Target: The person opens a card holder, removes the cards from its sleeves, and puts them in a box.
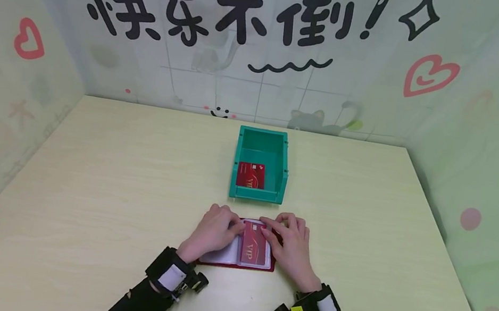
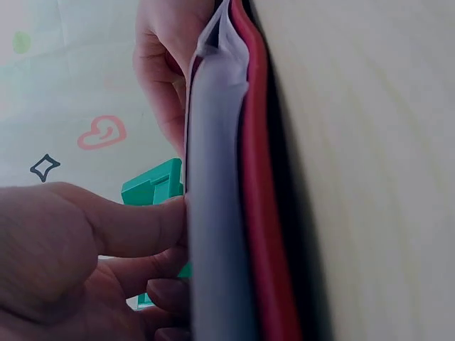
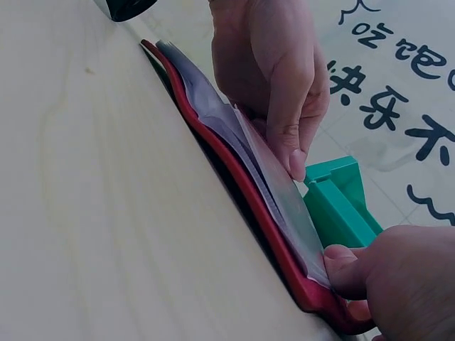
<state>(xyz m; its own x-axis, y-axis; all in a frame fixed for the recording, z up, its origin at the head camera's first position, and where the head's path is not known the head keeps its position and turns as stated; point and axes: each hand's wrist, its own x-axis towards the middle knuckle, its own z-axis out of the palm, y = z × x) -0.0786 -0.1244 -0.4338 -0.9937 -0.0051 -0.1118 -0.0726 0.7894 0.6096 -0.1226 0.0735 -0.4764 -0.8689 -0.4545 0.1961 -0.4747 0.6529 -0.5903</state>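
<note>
A red-covered card holder with clear sleeve pages lies open on the table. On its right page is a red VIP card, apparently inside the sleeve. My left hand pinches the page at its upper left, thumb by the card's edge. At the upper right, my right hand grips the holder, its thumb on the page and its fingers at the far edge. The fingertips behind the holder are partly hidden in the wrist views.
A green bin stands just beyond the holder. Another red VIP card lies inside it, at the near left. Printed cloth walls close off the table's back and sides.
</note>
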